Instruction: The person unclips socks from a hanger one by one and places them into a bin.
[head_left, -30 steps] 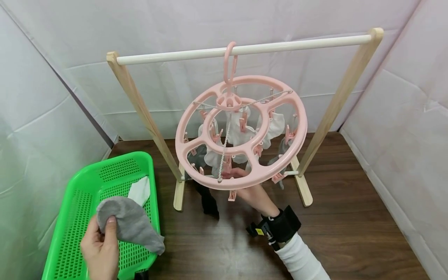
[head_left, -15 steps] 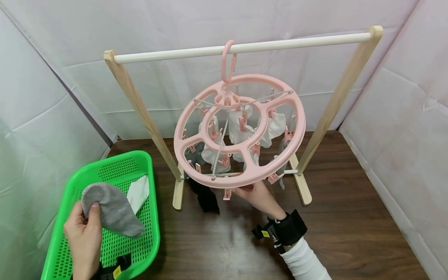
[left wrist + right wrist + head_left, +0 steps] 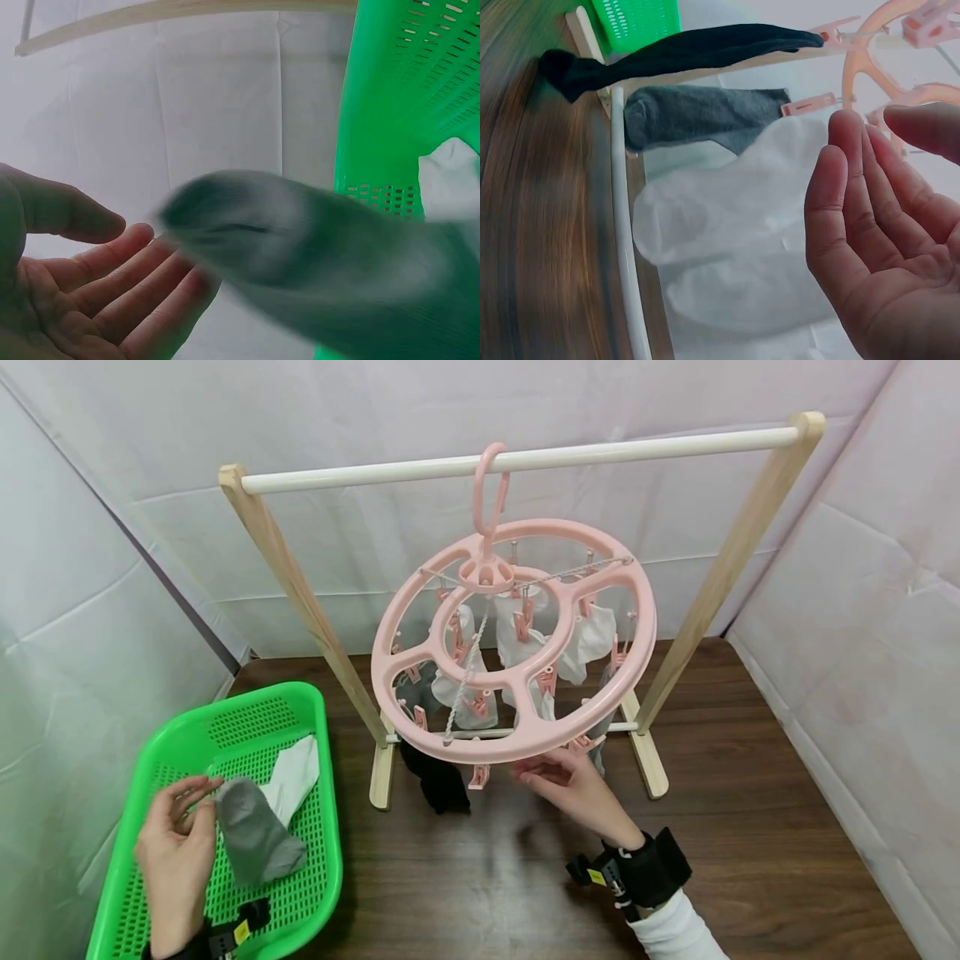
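Observation:
Over the green basket (image 3: 331, 827), my left hand (image 3: 176, 852) has its thumb and fingers apart. A grey sock (image 3: 258, 839) drops beside the fingertips; in the left wrist view the same sock (image 3: 315, 255) is blurred by motion. A white sock (image 3: 294, 777) lies in the basket. My right hand (image 3: 581, 789) is under the front rim of the round pink clip hanger (image 3: 525, 739). In the right wrist view, that hand (image 3: 892, 247) holds nothing, its fingers loosely bent near a hanging white sock (image 3: 720, 202).
The hanger hooks over a white rod (image 3: 637, 456) between wooden posts (image 3: 720, 585). Several socks hang from its pink clips, among them a black sock (image 3: 697, 56) and a dark grey sock (image 3: 697, 116). A lower white bar (image 3: 622, 225) runs beneath. Pale sheets (image 3: 862, 652) enclose the table.
My left hand has moved left over the basket and let go of the grey sock. My right hand has drawn back from under the hanger, toward the front right. The hanger has turned slightly.

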